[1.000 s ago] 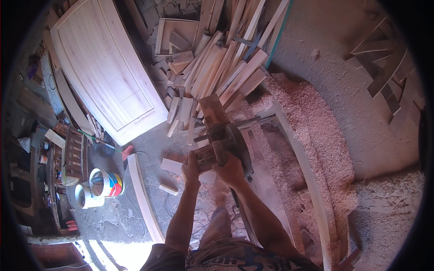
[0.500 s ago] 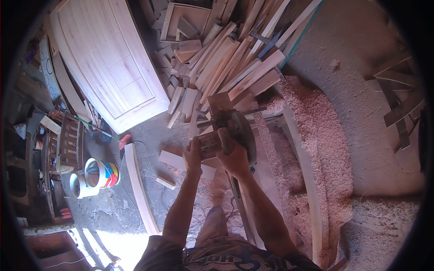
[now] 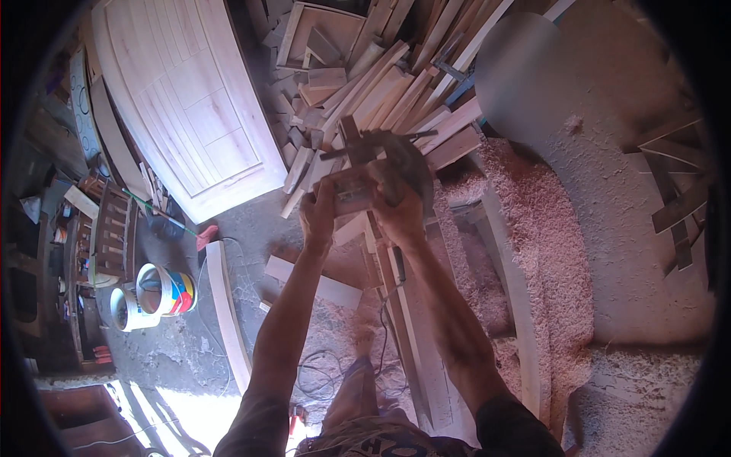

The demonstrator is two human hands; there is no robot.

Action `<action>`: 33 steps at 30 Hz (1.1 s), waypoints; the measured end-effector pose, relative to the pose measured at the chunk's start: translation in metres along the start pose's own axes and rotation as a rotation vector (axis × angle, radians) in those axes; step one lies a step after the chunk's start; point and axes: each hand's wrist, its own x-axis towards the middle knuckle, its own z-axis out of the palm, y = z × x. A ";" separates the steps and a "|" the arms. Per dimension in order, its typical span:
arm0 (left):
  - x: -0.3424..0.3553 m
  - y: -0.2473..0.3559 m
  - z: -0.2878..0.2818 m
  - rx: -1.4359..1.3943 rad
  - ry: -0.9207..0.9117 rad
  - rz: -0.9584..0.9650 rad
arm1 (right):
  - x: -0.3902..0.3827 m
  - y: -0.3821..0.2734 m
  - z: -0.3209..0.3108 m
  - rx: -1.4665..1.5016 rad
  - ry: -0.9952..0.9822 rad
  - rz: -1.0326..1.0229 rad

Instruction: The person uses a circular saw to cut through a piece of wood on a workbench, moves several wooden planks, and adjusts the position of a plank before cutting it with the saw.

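Note:
Both arms are stretched forward, with a dark handheld circular saw (image 3: pixel 410 156) gripped between my hands. My left hand (image 3: pixel 318 217) is wrapped round the left end of its motor body. On the handle beside the round guard, my right hand (image 3: pixel 397 204) is closed. Below the saw, long wooden beams (image 3: pixel 417 335) run toward me, with a dark power cord (image 3: pixel 384 320) hanging over them. Left of the beams lies a pale board (image 3: pixel 335 292). The blade's edge is hidden from this angle.
A panelled wooden door (image 3: pixel 198 114) lies at far left, beside a heap of offcuts (image 3: pixel 381 91). Wood shavings (image 3: pixel 544 251) cover the right. Two buckets (image 3: pixel 171 293), a curved plank (image 3: pixel 226 312) and coiled cable (image 3: pixel 324 373) are left. A blurred round patch covers the upper right.
The circular saw has moved forward, away from me, with both hands still on it. My arms are straighter, and more of the beams and cord shows beneath.

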 end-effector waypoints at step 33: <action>-0.425 -0.128 -0.018 0.299 -0.955 -0.296 | -0.687 -0.176 -0.333 -0.065 0.427 0.491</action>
